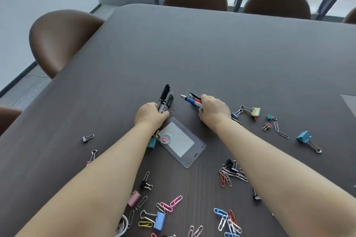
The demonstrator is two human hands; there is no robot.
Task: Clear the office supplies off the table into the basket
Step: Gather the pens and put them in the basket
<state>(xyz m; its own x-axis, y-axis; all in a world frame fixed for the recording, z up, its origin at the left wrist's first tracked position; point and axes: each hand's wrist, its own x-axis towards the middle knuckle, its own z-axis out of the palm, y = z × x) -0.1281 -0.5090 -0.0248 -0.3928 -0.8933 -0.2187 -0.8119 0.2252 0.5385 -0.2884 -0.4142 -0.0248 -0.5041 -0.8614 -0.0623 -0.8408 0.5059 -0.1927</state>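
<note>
Out past the left hand (151,114), whose fingers curl tight round them, black markers (163,96) w/ white print stick away & slightly right. Right hand (213,110) wraps a bundle of pens (192,100), blue/red/white barrels, tips pointing away from its fingers, toward the markers. No basket in view. Clear badge holder (181,142) lies just nearside of L fingers; L is nearer it.

The left forearm (115,169) half hides a teal binder clip (152,143).
</note>
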